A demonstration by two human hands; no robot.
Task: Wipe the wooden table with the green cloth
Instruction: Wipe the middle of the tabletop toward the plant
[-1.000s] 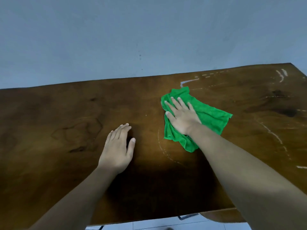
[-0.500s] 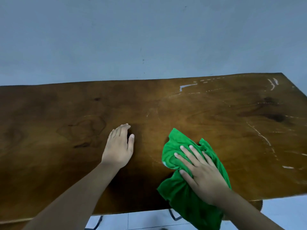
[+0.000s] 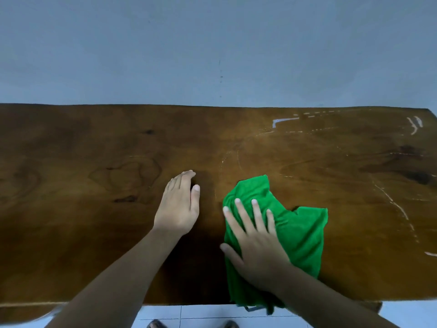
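Wooden surface [image 3: 94, 143] bears both hands, fingers spread: right hand [image 3: 256, 245] flat on green cloth [image 3: 300, 235], left hand [image 3: 179, 204] flat beside it.

green cloth [image 3: 298, 235] spread wider, further onto table

The right hand [image 3: 257, 252] and its forearm cover the middle and near part of the green cloth [image 3: 300, 230]. The table [image 3: 94, 162] runs off the left and right edges. Two dark shapes at the bottom edge are cut off and cannot be told.
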